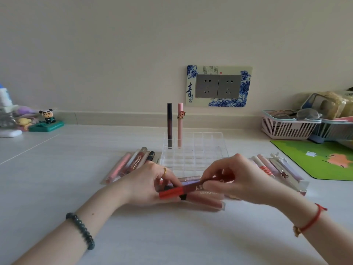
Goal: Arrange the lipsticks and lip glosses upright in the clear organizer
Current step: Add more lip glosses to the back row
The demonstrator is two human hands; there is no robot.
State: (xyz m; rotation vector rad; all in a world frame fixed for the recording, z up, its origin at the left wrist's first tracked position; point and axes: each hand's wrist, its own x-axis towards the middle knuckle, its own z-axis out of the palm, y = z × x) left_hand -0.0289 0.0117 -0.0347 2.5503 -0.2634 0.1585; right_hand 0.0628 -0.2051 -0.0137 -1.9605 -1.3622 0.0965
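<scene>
The clear organizer [208, 146] stands mid-table, a grid of square cells. Two tubes stand upright in its back left cells: a dark lip gloss [169, 123] and a pink lip gloss [180, 123] with a small charm. In front of the organizer both hands hold one red lip gloss [172, 192] lying level. My right hand [240, 180] pinches its right end; my left hand [150, 184] has fingers on its left part. Under them lie several more tubes [206, 200]. A row of lipsticks [131, 163] lies at the left, another row [277, 167] at the right.
A pink basket [286, 129] and a blue basket [332, 131] with clutter stand at the back right, on a green mat [313, 159]. Small figurines [47, 119] sit at the back left. A double wall socket [217, 86] is behind the organizer.
</scene>
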